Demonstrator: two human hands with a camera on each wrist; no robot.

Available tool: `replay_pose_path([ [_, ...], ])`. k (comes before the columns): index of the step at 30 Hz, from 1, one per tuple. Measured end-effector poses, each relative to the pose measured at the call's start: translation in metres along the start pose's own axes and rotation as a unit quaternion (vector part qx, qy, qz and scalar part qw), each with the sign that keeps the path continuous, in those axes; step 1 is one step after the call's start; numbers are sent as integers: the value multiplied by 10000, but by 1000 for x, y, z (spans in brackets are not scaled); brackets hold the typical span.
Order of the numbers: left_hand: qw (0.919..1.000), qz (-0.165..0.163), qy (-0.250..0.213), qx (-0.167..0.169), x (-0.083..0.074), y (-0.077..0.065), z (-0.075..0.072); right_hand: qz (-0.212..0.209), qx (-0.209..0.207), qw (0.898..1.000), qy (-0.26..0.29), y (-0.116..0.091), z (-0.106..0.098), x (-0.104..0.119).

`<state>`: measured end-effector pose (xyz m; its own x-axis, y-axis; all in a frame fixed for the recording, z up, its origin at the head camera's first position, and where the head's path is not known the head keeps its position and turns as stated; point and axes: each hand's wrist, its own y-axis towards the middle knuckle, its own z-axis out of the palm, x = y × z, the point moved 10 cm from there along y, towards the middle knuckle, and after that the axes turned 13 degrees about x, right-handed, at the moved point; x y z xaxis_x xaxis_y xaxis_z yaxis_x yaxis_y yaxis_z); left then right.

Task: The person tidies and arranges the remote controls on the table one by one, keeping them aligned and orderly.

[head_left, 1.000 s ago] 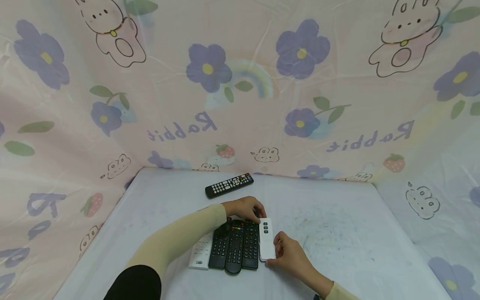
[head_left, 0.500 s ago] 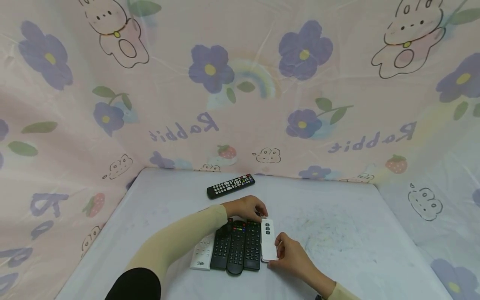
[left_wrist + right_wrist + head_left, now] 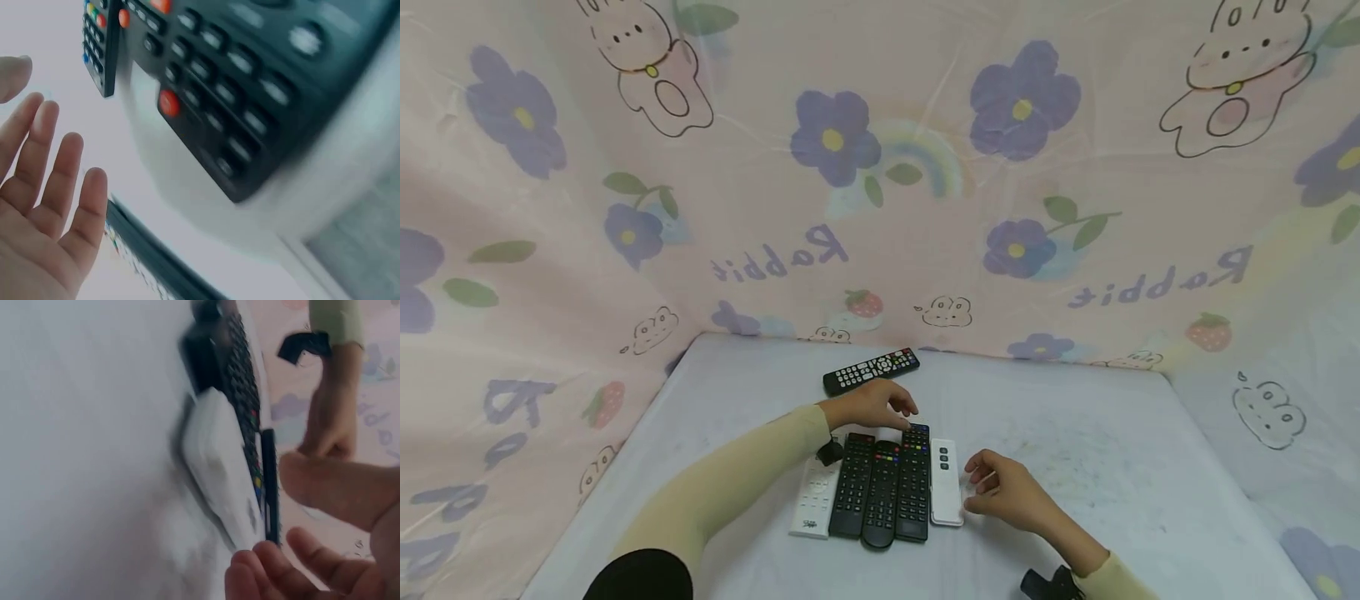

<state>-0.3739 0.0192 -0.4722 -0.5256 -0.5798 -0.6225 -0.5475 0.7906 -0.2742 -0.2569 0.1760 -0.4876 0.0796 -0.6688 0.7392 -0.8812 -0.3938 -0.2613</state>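
A row of remotes lies side by side in the head view. It runs from a white remote [image 3: 814,503] at the left, through black remotes such as the rounded one [image 3: 881,500], to a slim white remote [image 3: 946,487] at the right end. Over the far ends of the black remotes hovers my left hand [image 3: 874,403], empty; in the left wrist view its fingers [image 3: 59,175] are relaxed. My right hand [image 3: 1009,492] is just right of the slim white remote, apart from it, its fingers loosely bent around nothing. The right wrist view shows that remote [image 3: 219,465] lying beyond the fingertips.
Another black remote [image 3: 850,377] lies slanted at the back of the white table [image 3: 1075,467], behind my left hand. A printed curtain [image 3: 925,233] with flowers and rabbits rises around the table. Dark wrist devices [image 3: 1051,583] sit on my forearms.
Both hands have let go of the slim white remote: my left hand moved left and slightly up, my right hand drew away to the right. The remotes stay in their row.
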Motion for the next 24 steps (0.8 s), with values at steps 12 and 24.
replay_pose_path([
  [12, 9961, -177, -314, -809, 24, -39, -17, -277, -103, 9976, -622, 6, -28, 17],
  [24, 9895, -384, -386, -1336, 42, -75, -27, -373, -223, 9961, -774, 14, -38, 33],
])
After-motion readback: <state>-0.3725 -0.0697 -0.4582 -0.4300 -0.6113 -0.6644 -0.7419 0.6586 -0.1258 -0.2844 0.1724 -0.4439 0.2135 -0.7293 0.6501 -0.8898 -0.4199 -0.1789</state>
